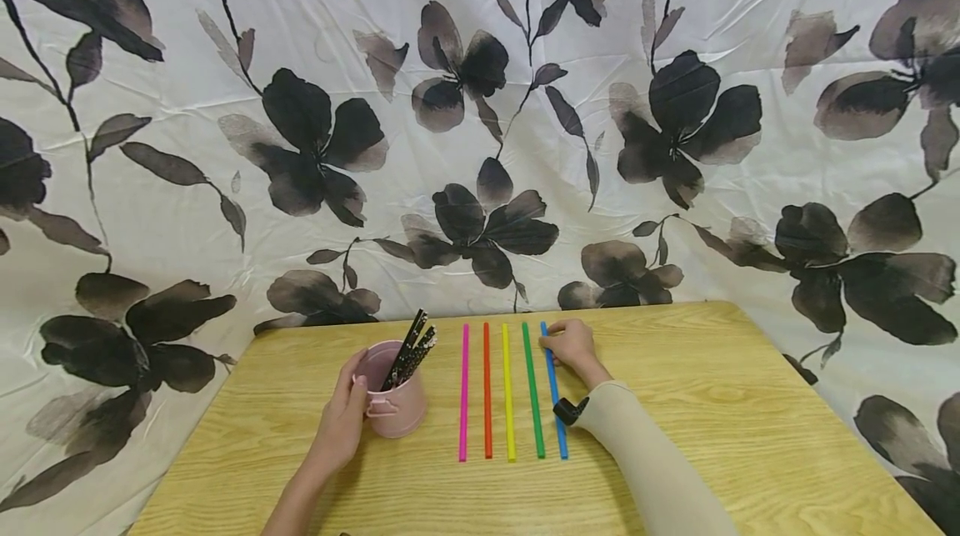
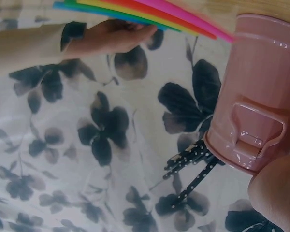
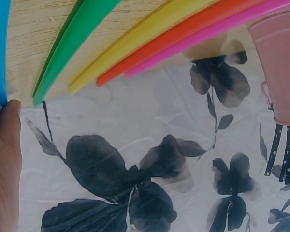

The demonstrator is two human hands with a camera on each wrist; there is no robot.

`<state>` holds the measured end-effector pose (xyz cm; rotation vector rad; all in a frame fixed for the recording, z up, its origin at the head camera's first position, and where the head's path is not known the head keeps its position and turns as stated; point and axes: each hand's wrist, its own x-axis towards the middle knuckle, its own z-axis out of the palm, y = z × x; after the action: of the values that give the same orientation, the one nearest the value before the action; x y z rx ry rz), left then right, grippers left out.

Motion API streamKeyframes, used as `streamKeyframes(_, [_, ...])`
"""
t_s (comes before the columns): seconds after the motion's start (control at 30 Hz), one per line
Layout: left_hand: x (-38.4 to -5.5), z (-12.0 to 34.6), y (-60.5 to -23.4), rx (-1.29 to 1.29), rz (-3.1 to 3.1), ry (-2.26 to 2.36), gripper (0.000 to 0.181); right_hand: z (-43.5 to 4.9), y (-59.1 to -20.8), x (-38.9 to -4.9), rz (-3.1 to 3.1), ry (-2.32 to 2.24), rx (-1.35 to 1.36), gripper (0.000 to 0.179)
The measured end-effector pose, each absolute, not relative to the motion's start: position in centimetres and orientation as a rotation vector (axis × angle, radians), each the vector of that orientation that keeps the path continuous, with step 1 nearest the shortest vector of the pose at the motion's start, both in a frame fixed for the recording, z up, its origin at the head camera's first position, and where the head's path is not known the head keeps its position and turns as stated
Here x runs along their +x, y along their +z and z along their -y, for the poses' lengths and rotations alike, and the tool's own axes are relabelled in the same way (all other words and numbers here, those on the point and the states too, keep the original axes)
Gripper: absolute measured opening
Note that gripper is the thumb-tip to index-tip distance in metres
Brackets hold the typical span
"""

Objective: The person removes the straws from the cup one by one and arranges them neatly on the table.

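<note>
My left hand grips the side of a small pink metal pail, which stands on the table. Several black straws with white specks lean out of the pail's mouth. In the left wrist view, a handle shows on the pail's side, beside my thumb. To the right, my right hand pinches a blue straw near its far end. That straw lies rightmost in a row, with a green straw, a yellow straw, a red straw and a pink straw to its left.
The light wooden table ends at a far edge just past the straws' tips. Behind it hangs a pale cloth printed with dark flowers. A black band sits on my right wrist, at the end of a beige sleeve.
</note>
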<state>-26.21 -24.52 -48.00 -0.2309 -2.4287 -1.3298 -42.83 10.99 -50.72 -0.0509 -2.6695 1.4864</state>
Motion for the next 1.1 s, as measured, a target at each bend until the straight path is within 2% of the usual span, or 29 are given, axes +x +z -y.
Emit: streamKeyframes(1.1, [-26.51, 24.6, -48.21, -0.23, 2.428, -1.346, 0.041, -11.04, -50.36, -42.59, 2.693, 1.474, -0.054, 0.031])
